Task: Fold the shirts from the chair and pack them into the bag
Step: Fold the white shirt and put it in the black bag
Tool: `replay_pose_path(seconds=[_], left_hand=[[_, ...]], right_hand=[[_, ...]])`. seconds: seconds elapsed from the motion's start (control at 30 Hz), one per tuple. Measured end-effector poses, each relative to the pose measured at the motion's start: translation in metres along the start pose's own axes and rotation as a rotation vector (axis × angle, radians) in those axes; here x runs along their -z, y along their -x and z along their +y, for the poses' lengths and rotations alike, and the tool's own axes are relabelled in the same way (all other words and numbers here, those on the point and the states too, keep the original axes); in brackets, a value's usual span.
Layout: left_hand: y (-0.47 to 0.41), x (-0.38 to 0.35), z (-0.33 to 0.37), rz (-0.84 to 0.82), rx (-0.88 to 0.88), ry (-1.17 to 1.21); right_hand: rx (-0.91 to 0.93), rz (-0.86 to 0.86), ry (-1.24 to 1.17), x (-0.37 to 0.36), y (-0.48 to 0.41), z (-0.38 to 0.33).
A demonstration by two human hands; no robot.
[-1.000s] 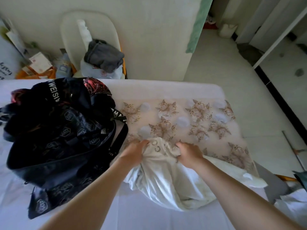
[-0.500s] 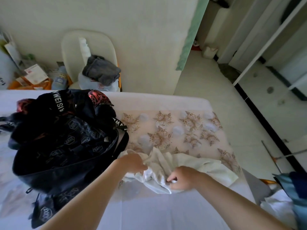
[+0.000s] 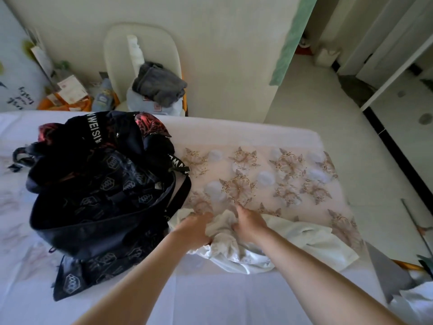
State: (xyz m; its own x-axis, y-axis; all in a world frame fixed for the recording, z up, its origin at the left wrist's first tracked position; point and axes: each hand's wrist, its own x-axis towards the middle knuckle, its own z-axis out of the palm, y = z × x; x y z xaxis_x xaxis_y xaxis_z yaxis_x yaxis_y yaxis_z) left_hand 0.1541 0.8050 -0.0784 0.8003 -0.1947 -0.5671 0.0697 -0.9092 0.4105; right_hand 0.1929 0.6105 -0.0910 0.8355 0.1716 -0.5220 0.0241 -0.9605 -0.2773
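A white shirt (image 3: 304, 240) lies crumpled on the bed in front of me. My left hand (image 3: 195, 228) grips a bunch of its cloth near the bag's side. My right hand (image 3: 248, 222) holds the cloth just to the right, fingers pointing away from me. A large black patterned bag (image 3: 98, 193) stands open on the bed to the left, close to my left hand. Behind the bed a white chair (image 3: 143, 48) carries a grey garment (image 3: 159, 84) on a pale blue one (image 3: 140, 103).
The bed (image 3: 210, 296) has a white sheet and a floral cloth (image 3: 269, 174) at its far right part. Clutter and a bottle (image 3: 103, 96) sit on the floor left of the chair. Tiled floor (image 3: 328, 118) and a doorway lie to the right. More cloth (image 3: 412, 306) lies at the bottom right.
My right hand has moved forward and up to sit beside my left hand on the bunched shirt. The shirt has shifted slightly toward the bag.
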Motion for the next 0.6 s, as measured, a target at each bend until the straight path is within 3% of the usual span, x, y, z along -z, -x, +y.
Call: replay_pose_path(seconds=[0.13, 0.23, 0.33, 0.4, 0.53, 0.6], left_hand=[[-0.004, 0.016, 0.016, 0.066, -0.041, 0.052], [-0.017, 0.032, 0.044, 0.086, -0.103, 0.213], [-0.034, 0.049, 0.080, 0.155, -0.140, 0.323], [-0.044, 0.066, 0.102, 0.209, -0.128, 0.358], [-0.063, 0.102, 0.124, 0.332, -0.188, 0.253], [-0.073, 0.122, 0.128, 0.362, -0.228, 0.244]], right_hand=[[0.119, 0.188, 0.081, 0.015, -0.005, 0.002], [0.256, 0.293, -0.119, 0.047, 0.003, 0.012], [0.234, 0.210, -0.415, 0.085, 0.012, 0.023], [0.191, 0.153, -0.483, 0.110, 0.014, 0.033], [0.020, -0.135, -0.200, 0.140, 0.007, 0.073], [0.002, -0.107, -0.255, 0.150, 0.001, 0.093]])
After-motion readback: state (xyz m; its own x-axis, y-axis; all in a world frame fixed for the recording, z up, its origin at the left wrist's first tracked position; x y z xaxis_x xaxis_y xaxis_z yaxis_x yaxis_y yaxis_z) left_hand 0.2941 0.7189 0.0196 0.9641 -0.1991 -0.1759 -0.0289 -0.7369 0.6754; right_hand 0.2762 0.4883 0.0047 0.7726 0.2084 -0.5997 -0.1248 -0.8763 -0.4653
